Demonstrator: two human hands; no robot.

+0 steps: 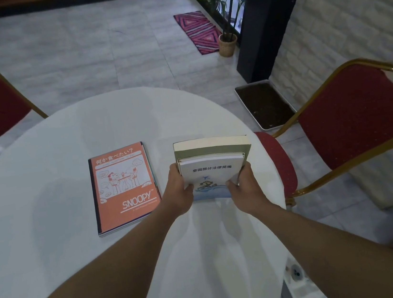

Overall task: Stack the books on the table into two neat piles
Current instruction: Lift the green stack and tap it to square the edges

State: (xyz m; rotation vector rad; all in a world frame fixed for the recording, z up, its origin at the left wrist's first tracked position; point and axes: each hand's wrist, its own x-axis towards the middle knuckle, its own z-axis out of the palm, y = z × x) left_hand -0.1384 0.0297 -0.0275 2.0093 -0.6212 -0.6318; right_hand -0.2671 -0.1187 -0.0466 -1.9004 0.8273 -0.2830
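The round white tabletop [79, 251] carries two piles. Left pile: an orange Snoopy notebook [124, 188] lying flat on at least one thinner book; the exact count is not discernible. Right pile: a white booklet [212, 171] on a thick green book [211, 147], near the right rim. The left hand [179, 191] and right hand [244, 187] grip the booklet's side edges, thumbs on the cover. The piles are apart; bare cloth lies ahead and left. Two red chairs [350, 113] flank the tabletop.
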